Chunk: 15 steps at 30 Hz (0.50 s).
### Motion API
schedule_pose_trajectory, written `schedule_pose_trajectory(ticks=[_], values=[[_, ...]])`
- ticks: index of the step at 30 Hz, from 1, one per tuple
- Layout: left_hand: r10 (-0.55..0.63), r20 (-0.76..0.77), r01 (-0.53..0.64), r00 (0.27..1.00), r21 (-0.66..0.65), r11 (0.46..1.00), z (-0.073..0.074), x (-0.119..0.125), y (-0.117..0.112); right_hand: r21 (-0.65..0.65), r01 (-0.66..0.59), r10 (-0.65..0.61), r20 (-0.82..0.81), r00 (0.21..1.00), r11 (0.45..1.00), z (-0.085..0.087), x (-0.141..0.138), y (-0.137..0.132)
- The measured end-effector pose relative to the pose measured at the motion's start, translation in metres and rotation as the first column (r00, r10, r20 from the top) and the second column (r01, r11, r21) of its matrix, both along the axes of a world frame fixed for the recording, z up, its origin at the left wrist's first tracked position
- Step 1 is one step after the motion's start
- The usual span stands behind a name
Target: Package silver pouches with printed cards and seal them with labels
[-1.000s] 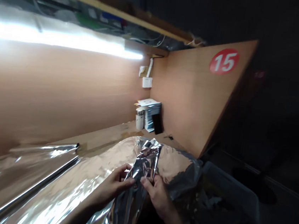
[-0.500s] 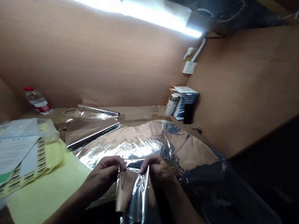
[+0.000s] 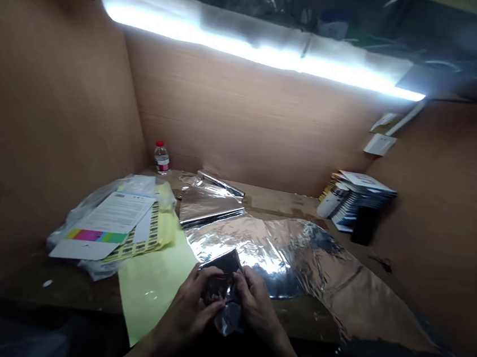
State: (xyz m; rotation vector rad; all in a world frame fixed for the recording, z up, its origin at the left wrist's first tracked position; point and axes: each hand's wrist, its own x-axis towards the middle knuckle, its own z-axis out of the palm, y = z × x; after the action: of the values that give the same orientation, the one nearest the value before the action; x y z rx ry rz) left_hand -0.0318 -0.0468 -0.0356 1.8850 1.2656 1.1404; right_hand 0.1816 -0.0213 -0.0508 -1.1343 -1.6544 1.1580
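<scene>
Folded foil piece [image 3: 229, 264] held at the near edge of the worktop [image 3: 309, 317]

Your left hand [image 3: 197, 298] and right hand [image 3: 255, 298] both grasp the foil piece, one from each side. Just beyond, a crinkled foil sheet [image 3: 264, 235] stretches right. A yellow sheet [image 3: 159, 284] lies left; a red-capped bottle [image 3: 161, 159] stands far left.

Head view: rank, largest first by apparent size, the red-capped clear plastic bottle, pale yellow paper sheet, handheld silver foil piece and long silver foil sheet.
Long silver foil sheet
Pale yellow paper sheet
Handheld silver foil piece, partly covered
Red-capped clear plastic bottle
</scene>
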Motion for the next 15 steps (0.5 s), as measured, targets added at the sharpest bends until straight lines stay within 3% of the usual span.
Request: schedule_pose_trajectory(ticks=[3,6,8,10,12,15], values=[[0.055,-0.027,-0.057,0.998,-0.068,0.996,0.022,-0.019,-0.006,0.026,-0.119,0.113,0.158,0.981,0.993,0.012,-0.003,-0.018],[-0.073,-0.146,0.046,0.987,-0.178,0.983,0.038,-0.020,-0.015,0.010,-0.297,0.284,0.262,0.922,0.955,0.025,-0.008,-0.033],[-0.126,-0.101,0.101,0.987,-0.224,0.969,0.037,-0.014,-0.019,0.010,-0.333,0.322,0.229,0.919,0.943,0.027,-0.011,-0.039],[-0.095,-0.028,0.083,0.995,-0.297,0.951,0.031,-0.015,-0.013,-0.012,-0.302,0.300,0.143,0.943,0.953,0.025,-0.011,-0.040],[0.046,-0.049,-0.060,0.998,-0.353,0.934,0.030,-0.034,0.005,-0.063,-0.266,0.270,0.063,0.961,0.962,0.023,-0.007,-0.039],[0.386,-0.172,-0.420,0.906,-0.263,0.869,0.044,-0.103,0.045,-0.166,-0.192,0.193,-0.011,0.981,0.967,0.029,0.007,-0.035]])
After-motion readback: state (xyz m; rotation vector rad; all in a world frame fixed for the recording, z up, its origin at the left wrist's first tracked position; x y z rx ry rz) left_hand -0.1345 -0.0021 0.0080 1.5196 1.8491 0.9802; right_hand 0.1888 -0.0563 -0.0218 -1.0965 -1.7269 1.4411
